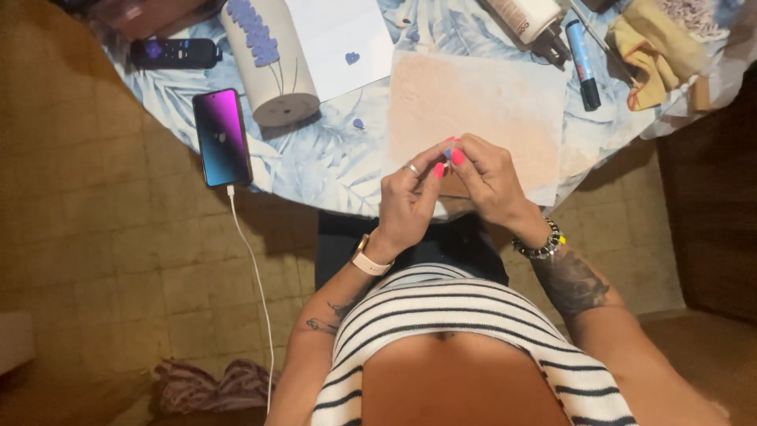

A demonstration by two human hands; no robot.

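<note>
My left hand (408, 197) and my right hand (489, 180) meet at the near edge of the round table (315, 166). Their fingertips pinch a tiny blue piece (447, 152) between them, just over a pale pink sheet (481, 102). A small brown card (453, 186) shows under the fingers. A white cylinder (268, 55) decorated with purple flowers lies on its side at the back left. Beside it lies a white paper (339, 35) bearing a small blue heart (352, 57). Another small blue piece (359, 123) rests on the tablecloth.
A phone (221, 136) with a white cable (254, 276) lies at the table's left edge, a black remote (175, 53) behind it. A glue bottle (524, 17), a blue marker (583, 65) and a yellow cloth (658, 51) sit at the back right. Tiled floor surrounds the table.
</note>
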